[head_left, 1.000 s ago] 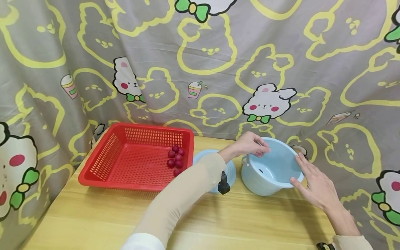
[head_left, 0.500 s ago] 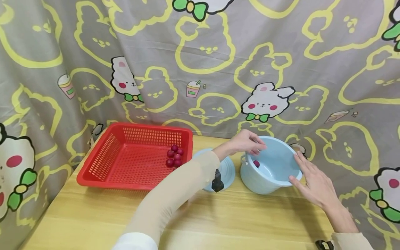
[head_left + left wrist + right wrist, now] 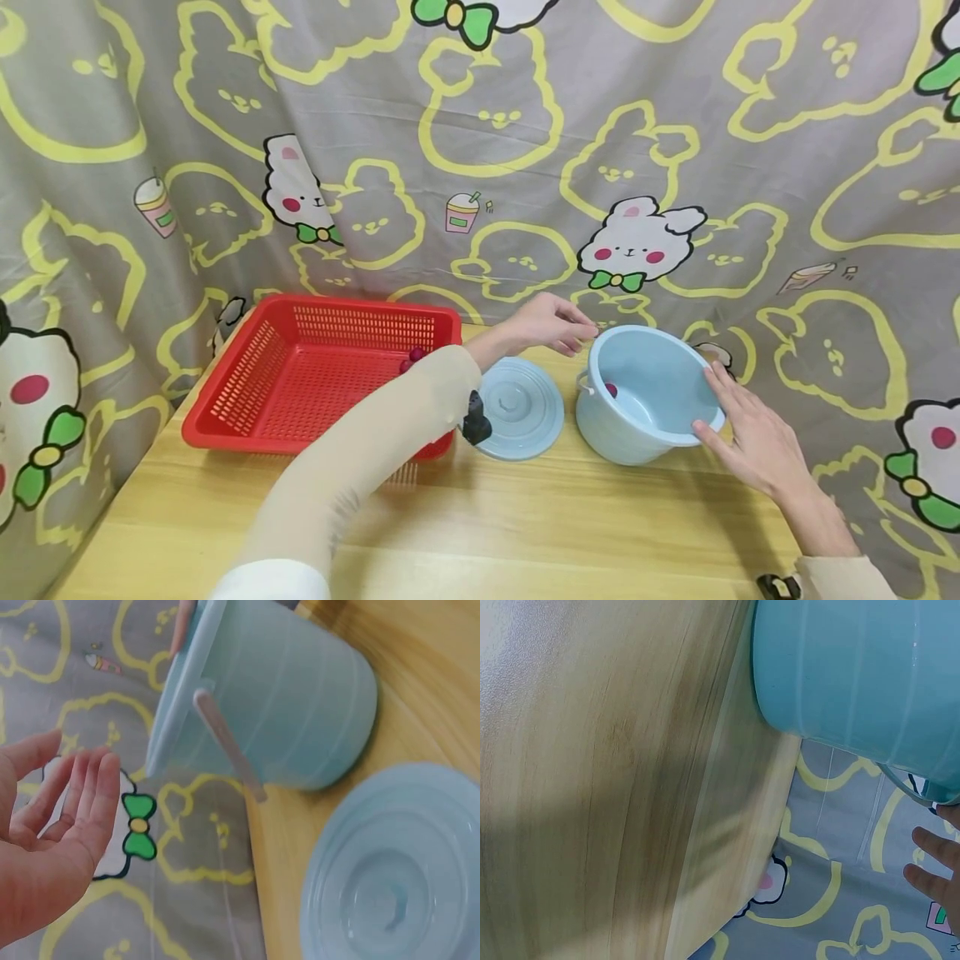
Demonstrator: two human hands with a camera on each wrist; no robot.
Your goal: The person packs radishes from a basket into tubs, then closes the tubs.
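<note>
My left hand (image 3: 551,323) hangs in the air just left of the light blue bucket (image 3: 626,433), its fingers loosely bent. Nothing is in it, as the left wrist view of the hand (image 3: 60,832) confirms. One dark red round fruit (image 3: 611,390) shows inside the bucket near its left wall. On the bucket's right side, my right hand (image 3: 753,437) rests against the rim with fingers fairly straight and thumb at the front. Over at the left, a red plastic basket (image 3: 225,439) holds more dark red fruits (image 3: 412,361), partly hidden by my left sleeve.
A round light blue lid (image 3: 525,408) lies on the wooden table (image 3: 517,517) between basket and bucket. The bucket's handle (image 3: 229,746) hangs down its side. Behind the table hangs a grey patterned curtain (image 3: 390,108).
My left hand has drawn back leftward from over the bucket's opening to outside its rim. A fruit has come into view inside the bucket. My right hand stays at the rim.
</note>
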